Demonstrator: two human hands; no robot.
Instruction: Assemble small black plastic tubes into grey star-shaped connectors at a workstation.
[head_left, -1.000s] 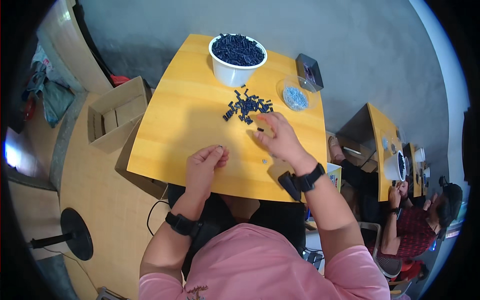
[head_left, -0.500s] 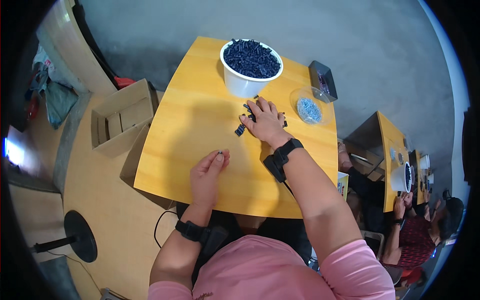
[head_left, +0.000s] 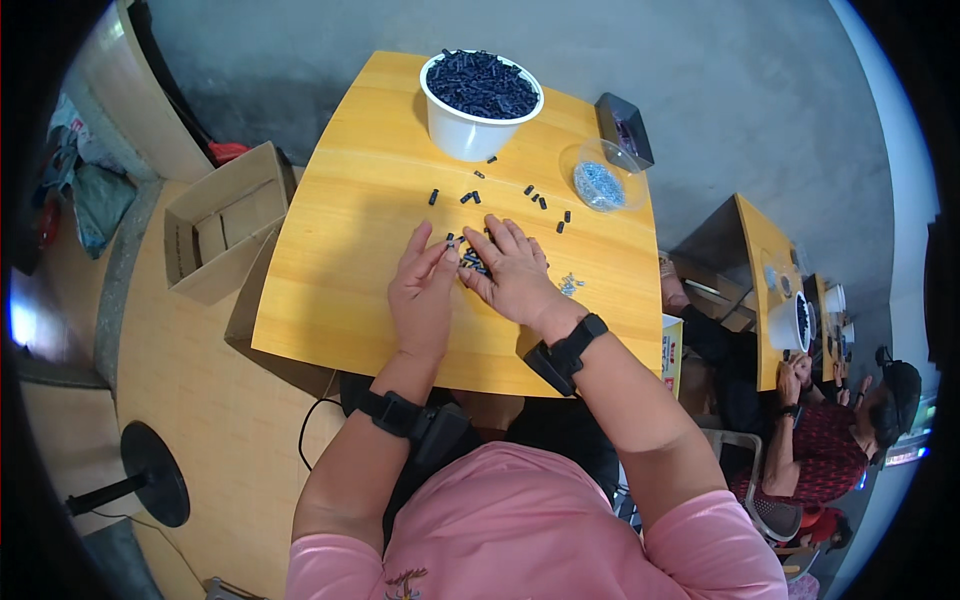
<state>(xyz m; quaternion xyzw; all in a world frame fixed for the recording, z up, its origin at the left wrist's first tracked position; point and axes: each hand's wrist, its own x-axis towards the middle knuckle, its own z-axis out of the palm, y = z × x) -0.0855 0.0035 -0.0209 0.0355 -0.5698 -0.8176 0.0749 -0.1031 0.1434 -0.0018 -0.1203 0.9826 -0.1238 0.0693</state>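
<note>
yellow bench (head_left: 315, 285), grey wall (head_left: 720, 100) behind. stock: one white bucket (head_left: 470, 138), heaped with small black parts; one clear dish (head_left: 629, 180) of silvery bits; strewn black pieces (head_left: 433, 197) toward the bucket; one cluster of black pieces (head_left: 472, 264) under and beside your right hand (head_left: 520, 283), which is palm down, fingers extended, any hold hidden; loose silvery pieces (head_left: 569, 284) near it. your left hand (head_left: 415, 295): partly curled, thumb near fingertips; whether it grips anything, you cannot tell. likely faults: crowded fingers could scatter the cluster; a careless wrist swing could sweep silvery pieces away.
</note>
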